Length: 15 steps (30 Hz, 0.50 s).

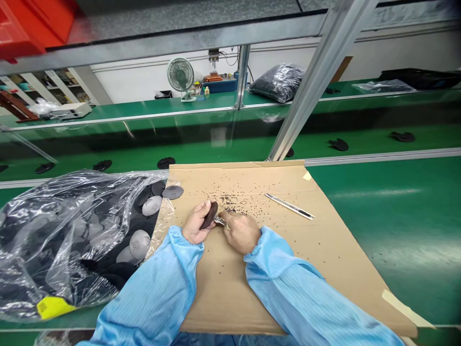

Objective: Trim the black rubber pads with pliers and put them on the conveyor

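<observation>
- Left hand (pixel 196 223): forearm angled in from the lower left in a pale blue ribbed sleeve (pixel 154 293), wrist low, fingers (pixel 206 207) curled and clamped around a dark brown oval moulded piece (pixel 209 215), which is held tilted on edge just above the cardboard.
- Right hand (pixel 242 232): reaches across from the lower right in a matching sleeve (pixel 295 288), back of the hand up, fingers closed around a small silver metal hand tool (pixel 220 221), its tip at the oval piece.
- Both hands nearly touch, over a flat tan cardboard sheet (pixel 230 298) on a green bench (pixel 392 216).
- Black specks (pixel 230 199) lie scattered ahead of the hands.
- A slim white-and-black utility knife (pixel 290 205) lies to the right.
- To the left, a clear plastic bag (pixel 54 240) holds grey oval pieces (pixel 139 244).
</observation>
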### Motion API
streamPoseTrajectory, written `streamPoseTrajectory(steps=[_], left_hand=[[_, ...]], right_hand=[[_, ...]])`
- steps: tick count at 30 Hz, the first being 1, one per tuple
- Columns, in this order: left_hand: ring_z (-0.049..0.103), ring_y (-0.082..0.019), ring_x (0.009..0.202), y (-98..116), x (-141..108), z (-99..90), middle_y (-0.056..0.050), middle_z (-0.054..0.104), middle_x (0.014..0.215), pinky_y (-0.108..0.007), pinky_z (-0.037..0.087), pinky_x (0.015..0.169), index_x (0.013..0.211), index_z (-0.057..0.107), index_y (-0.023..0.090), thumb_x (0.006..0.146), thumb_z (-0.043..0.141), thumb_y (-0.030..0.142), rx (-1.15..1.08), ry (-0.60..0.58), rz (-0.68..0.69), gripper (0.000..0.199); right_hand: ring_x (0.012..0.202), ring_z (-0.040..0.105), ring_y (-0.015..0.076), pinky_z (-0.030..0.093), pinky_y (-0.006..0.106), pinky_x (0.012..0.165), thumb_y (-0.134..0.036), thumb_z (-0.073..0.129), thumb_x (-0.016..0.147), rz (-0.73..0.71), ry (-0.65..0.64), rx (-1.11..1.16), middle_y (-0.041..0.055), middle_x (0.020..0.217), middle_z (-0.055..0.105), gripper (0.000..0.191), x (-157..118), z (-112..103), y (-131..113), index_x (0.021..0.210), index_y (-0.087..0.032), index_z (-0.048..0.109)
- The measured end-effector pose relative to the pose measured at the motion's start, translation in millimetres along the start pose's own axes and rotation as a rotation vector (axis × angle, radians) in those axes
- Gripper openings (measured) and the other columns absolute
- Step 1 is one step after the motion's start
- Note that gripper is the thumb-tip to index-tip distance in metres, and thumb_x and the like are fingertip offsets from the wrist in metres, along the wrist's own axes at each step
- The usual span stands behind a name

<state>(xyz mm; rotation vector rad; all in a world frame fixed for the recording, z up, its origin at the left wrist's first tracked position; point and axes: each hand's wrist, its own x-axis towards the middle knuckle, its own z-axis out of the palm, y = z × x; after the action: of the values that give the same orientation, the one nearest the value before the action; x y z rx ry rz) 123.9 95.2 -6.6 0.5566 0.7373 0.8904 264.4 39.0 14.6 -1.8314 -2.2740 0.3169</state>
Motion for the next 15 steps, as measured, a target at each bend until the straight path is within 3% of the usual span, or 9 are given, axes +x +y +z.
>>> streamPoseTrajectory(steps=[3,6,8,12,15], left_hand=[[0.041,-0.005,0.042,0,3,1.1,0.004,0.051,0.063,-0.016,0.026,0.037,0.093,0.055,0.015,0.065,0.079,0.039,-0.031,-0.006,0.036,0.044],[0.053,-0.01,0.055,0,7,0.0,0.0,0.058,0.074,-0.019,0.036,0.044,0.092,0.054,0.016,0.06,0.083,0.037,-0.078,0.026,0.099,0.048],[0.059,-0.014,0.069,1,10,-0.5,-0.004,0.062,0.086,-0.023,0.043,0.054,0.094,0.055,0.015,0.056,0.085,0.033,-0.099,0.027,0.147,0.052],[0.058,-0.013,0.075,-2,14,0.2,-0.008,0.065,0.091,-0.023,0.043,0.064,0.097,0.062,0.011,0.06,0.082,0.032,0.005,-0.041,0.262,0.047],[0.052,-0.01,0.058,-10,15,-0.9,-0.003,0.063,0.073,-0.022,0.039,0.055,0.094,0.063,0.012,0.064,0.079,0.032,0.144,-0.045,0.281,0.039]], right_hand=[[0.088,0.064,0.0197,0.046,0.028,0.076,-0.019,0.046,0.083,0.016,0.168,0.16,0.0049,0.098,0.069,0.027,-1,7,11,0.103,-0.023,0.063],[0.095,0.063,0.0218,0.047,0.032,0.084,-0.029,0.045,0.086,0.078,0.415,0.313,0.008,0.103,0.068,0.028,3,12,29,0.103,-0.019,0.063],[0.095,0.062,0.0247,0.048,0.037,0.084,-0.036,0.047,0.084,0.118,0.5,0.332,0.0101,0.102,0.068,0.032,12,8,42,0.103,-0.017,0.064],[0.096,0.061,0.0268,0.047,0.041,0.086,-0.039,0.048,0.083,0.073,0.478,0.23,0.0111,0.101,0.067,0.035,44,-27,47,0.105,-0.016,0.063],[0.099,0.061,0.0261,0.046,0.039,0.088,-0.033,0.05,0.083,-0.016,0.333,0.12,0.0101,0.104,0.066,0.033,77,-56,19,0.109,-0.017,0.062]])
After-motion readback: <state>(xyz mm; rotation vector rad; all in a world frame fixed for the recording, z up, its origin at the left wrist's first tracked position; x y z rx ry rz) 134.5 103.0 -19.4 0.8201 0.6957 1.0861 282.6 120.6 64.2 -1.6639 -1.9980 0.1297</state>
